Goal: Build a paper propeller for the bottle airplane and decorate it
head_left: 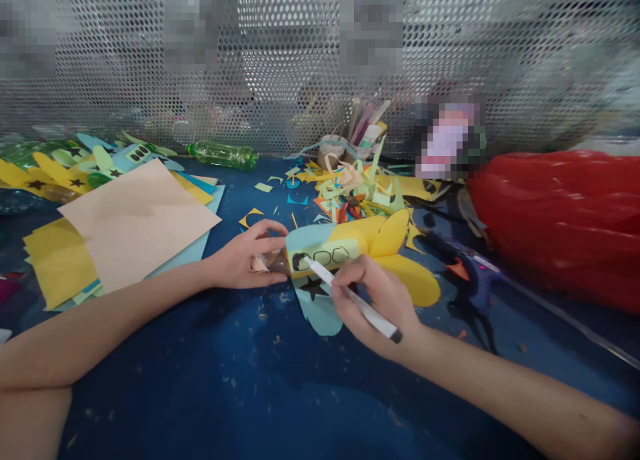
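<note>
In the middle of the head view lies a plastic bottle covered in yellow and light-blue paper [367, 232], shaped like an airplane. A pale green strip [350, 249] on its side carries drawn black ovals; the leftmost is partly filled in. Below it hangs a light-blue paper wing [320, 317] with a black star. My left hand [250, 255] is wrapped around the bottle's clear, uncovered end. Pinched in my right hand [377, 300] is a white marker [320, 271], its tip at the leftmost oval. Part of the pen is hidden by my fingers.
Coloured paper sheets [145, 227] are stacked at left, with decorated bottle planes [75, 173] behind. A green bottle [225, 156] and paper scraps [345, 180] lie farther back. At right are a glue gun [477, 273] and a red plastic bag [560, 227]. A perforated metal screen [285, 67] borders the table.
</note>
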Motion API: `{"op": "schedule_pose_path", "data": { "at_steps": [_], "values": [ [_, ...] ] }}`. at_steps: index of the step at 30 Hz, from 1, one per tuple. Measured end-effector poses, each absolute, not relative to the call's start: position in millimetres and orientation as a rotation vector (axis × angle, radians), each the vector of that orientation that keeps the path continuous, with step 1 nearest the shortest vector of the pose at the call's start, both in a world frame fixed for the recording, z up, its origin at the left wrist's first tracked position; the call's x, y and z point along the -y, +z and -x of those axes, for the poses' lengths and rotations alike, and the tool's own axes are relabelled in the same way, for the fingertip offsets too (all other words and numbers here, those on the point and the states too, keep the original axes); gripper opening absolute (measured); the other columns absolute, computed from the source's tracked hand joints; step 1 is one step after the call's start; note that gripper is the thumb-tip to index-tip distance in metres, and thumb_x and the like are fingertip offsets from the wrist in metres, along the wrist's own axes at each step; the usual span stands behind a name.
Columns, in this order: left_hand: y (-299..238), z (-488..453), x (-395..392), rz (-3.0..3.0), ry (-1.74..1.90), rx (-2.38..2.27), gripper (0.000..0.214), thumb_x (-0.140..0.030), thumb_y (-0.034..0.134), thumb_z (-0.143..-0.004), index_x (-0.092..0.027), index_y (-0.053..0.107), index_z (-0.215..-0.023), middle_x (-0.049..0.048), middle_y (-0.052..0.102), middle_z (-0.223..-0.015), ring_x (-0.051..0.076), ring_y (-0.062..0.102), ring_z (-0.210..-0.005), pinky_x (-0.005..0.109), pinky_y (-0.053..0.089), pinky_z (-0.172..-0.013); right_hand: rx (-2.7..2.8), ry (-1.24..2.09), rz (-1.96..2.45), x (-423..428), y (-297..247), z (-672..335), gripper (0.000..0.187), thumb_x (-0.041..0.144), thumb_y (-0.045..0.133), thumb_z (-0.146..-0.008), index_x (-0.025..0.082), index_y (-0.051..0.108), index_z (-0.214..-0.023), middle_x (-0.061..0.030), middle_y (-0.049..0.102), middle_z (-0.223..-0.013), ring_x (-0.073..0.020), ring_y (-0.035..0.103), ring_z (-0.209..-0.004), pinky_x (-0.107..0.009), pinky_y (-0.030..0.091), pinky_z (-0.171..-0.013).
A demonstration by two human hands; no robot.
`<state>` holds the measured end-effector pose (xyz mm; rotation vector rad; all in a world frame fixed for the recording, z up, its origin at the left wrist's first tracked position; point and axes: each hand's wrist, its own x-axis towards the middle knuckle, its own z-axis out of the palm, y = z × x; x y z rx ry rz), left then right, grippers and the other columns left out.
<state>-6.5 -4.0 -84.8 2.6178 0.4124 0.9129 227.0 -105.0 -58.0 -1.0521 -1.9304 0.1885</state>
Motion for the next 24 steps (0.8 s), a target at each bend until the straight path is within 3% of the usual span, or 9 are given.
{"op": "schedule_pose_path", "data": {
  "at_steps": [24],
  "values": [
    [-83.0, 6.7, 3.7, -2.620, 0.913, -0.378, 0.048, -0.035, 0.071, -0.083, -0.021, 0.055, -0.127, 0.0149, 0.052, -0.121, 0.025, 0.057, -0.110, 0.039, 0.055, -0.089, 1.946, 0.115, 1.026, 100.9, -61.3, -227.6, 0.013, 0.012, 0.052, -0.076, 0.023, 0.046, -0.076, 0.0044, 0.061, -0.059, -0.0114, 0.059, -0.048, -0.021, 0.043, -0.047]
  ]
}}
